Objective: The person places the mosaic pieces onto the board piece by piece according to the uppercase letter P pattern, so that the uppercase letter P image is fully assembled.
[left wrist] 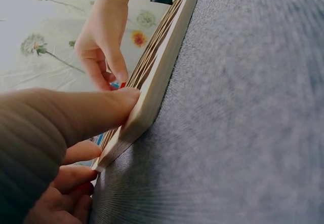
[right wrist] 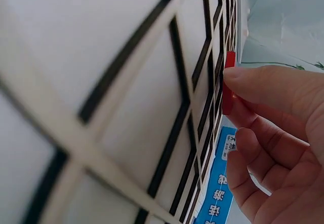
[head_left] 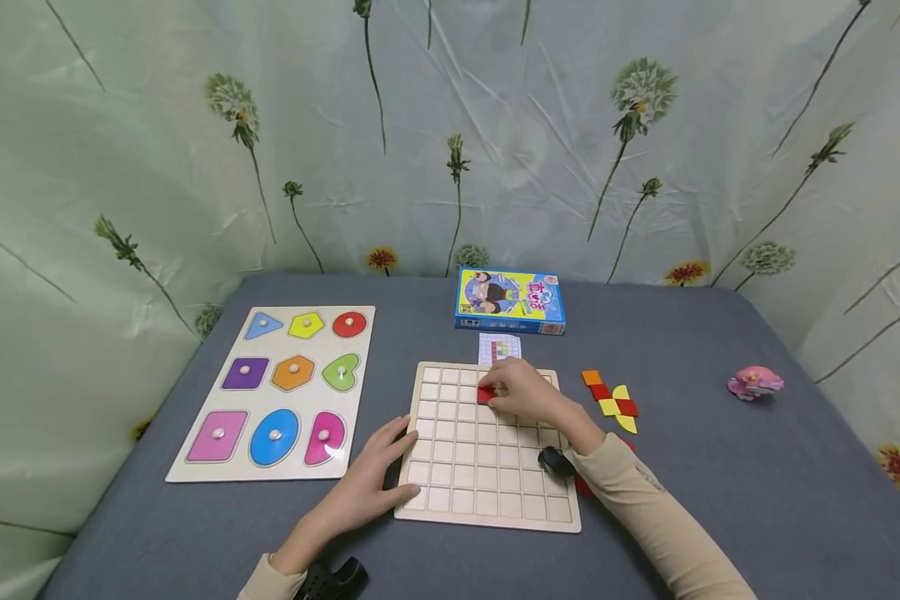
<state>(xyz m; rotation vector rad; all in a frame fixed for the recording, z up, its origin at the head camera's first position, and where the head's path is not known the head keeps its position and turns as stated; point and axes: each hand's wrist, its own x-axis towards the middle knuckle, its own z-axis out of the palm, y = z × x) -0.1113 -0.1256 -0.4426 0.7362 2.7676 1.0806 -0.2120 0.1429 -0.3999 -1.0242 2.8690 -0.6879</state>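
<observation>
A wooden grid board (head_left: 465, 454) lies at the middle of the table, ruled into pale square cells. Along its left edge rests my left hand (head_left: 375, 471), thumb on the near part of the rim and fingers at the side. Over the board's far rows, my right hand (head_left: 521, 390) pinches a red square tile (right wrist: 229, 82) between thumb and index finger. That tile is at the board's surface; whether it sits down in a cell I cannot tell. Just beyond the far edge lies a small printed pattern card (head_left: 499, 347), partly covered by the right hand.
Right of the board lie several orange, red and yellow tiles (head_left: 609, 407), some red ones partly under the right forearm. A shape puzzle board (head_left: 225, 442) is at left. Behind stands a blue and yellow box (head_left: 510, 302); a pink figurine (head_left: 755, 382) sits far right.
</observation>
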